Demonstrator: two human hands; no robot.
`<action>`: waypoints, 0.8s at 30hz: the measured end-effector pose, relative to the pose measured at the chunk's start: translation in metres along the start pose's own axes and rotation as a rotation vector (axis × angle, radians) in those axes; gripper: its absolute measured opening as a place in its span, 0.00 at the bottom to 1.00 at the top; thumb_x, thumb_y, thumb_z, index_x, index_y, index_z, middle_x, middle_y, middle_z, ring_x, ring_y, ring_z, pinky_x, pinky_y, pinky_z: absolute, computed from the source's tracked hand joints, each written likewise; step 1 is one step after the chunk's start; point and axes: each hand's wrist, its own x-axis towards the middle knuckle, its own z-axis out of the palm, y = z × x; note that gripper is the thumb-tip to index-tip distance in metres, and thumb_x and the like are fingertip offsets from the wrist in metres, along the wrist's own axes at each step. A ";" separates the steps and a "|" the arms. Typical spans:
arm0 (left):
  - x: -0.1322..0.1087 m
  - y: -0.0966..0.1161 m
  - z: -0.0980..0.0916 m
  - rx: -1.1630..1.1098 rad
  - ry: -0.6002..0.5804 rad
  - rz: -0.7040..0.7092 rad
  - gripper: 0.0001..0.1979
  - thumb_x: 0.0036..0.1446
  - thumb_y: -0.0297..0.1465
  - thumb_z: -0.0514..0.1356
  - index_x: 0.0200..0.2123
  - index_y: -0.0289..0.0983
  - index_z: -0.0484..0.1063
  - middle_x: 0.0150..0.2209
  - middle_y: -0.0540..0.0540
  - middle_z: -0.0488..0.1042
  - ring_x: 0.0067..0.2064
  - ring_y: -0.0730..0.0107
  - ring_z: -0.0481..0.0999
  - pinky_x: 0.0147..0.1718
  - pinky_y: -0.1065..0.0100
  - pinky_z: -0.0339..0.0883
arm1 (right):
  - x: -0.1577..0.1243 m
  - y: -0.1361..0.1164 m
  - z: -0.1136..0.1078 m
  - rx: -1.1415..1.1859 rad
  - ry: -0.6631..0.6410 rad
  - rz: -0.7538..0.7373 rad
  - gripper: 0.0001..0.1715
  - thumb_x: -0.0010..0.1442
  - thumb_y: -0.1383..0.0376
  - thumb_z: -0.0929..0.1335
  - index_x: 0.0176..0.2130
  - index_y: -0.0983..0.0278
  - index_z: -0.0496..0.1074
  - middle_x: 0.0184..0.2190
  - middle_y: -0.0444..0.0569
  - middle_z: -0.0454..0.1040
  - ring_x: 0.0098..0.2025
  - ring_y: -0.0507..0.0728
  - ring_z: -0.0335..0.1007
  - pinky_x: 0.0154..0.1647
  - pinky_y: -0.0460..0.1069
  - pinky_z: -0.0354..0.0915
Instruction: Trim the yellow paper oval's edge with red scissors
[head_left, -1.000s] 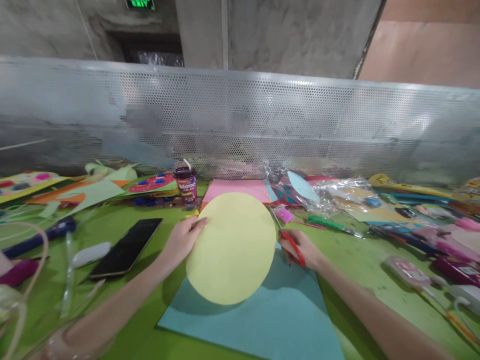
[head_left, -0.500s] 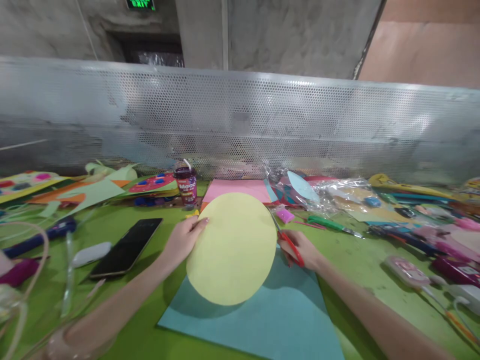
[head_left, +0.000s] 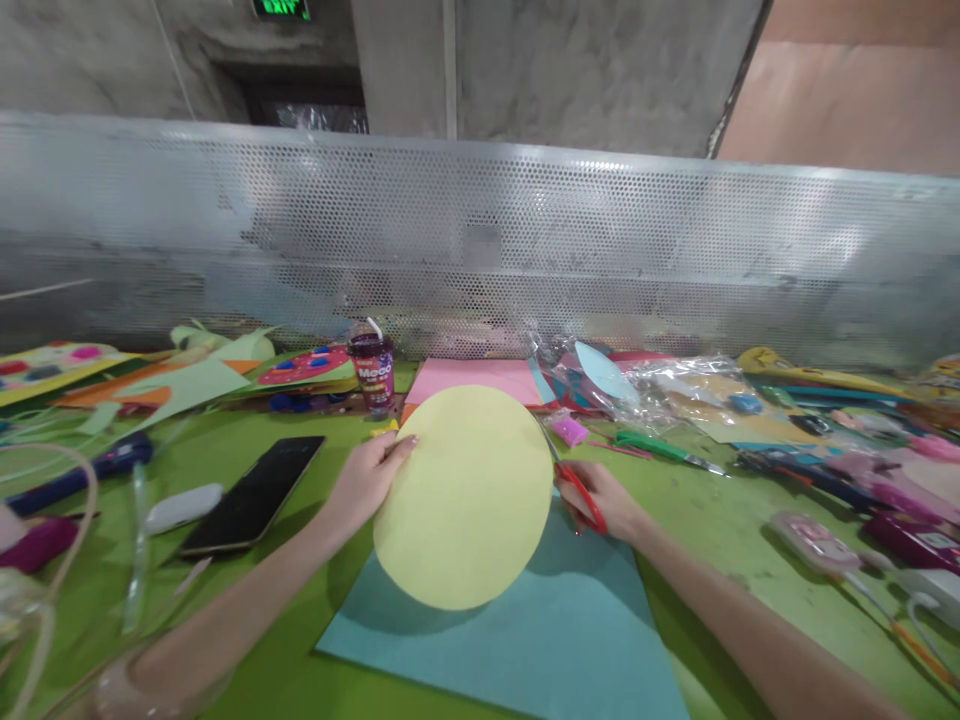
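A pale yellow paper disc (head_left: 463, 500) is held up in front of me, tilted toward the camera. My left hand (head_left: 373, 472) pinches its upper left edge, thumb on the front and the other fingers hidden behind. On the opposite side, my right hand (head_left: 604, 500) is closed round the red handles of a pair of scissors (head_left: 582, 494). Their blades point up and left along the disc's right edge; whether they touch the paper I cannot tell. Beneath the disc lies a teal sheet of paper (head_left: 510, 660) on the green table (head_left: 277, 620).
Left of my hand lie a black phone (head_left: 255, 497) and a white oval case (head_left: 184, 508). A purple drink cup (head_left: 373, 375) with a straw stands behind. Pink paper (head_left: 476, 380), green-handled scissors (head_left: 667, 449) and a clear plastic bag (head_left: 690, 390) lie farther back, before a perforated metal panel (head_left: 480, 230).
Almost nothing differs. The disc, both hands and the red scissors keep practically the same position.
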 end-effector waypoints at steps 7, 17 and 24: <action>0.002 -0.004 0.001 0.060 -0.040 0.044 0.19 0.51 0.46 0.47 0.20 0.37 0.62 0.17 0.52 0.65 0.21 0.69 0.65 0.20 0.71 0.52 | 0.000 0.001 0.000 -0.006 0.019 -0.002 0.11 0.51 0.61 0.60 0.21 0.64 0.56 0.10 0.38 0.60 0.11 0.48 0.60 0.12 0.41 0.56; 0.001 -0.002 -0.001 -0.003 -0.047 0.022 0.19 0.49 0.46 0.49 0.25 0.36 0.67 0.21 0.48 0.70 0.23 0.66 0.67 0.20 0.71 0.56 | 0.000 0.000 -0.002 -0.047 0.008 0.010 0.12 0.51 0.61 0.59 0.21 0.64 0.57 0.09 0.39 0.62 0.12 0.49 0.61 0.12 0.42 0.55; 0.003 -0.004 -0.002 -0.007 -0.063 -0.002 0.20 0.50 0.47 0.48 0.25 0.36 0.66 0.22 0.48 0.70 0.24 0.66 0.68 0.21 0.71 0.56 | -0.001 0.000 -0.003 -0.058 0.018 0.017 0.13 0.50 0.61 0.60 0.20 0.63 0.55 0.10 0.38 0.60 0.11 0.48 0.59 0.11 0.41 0.56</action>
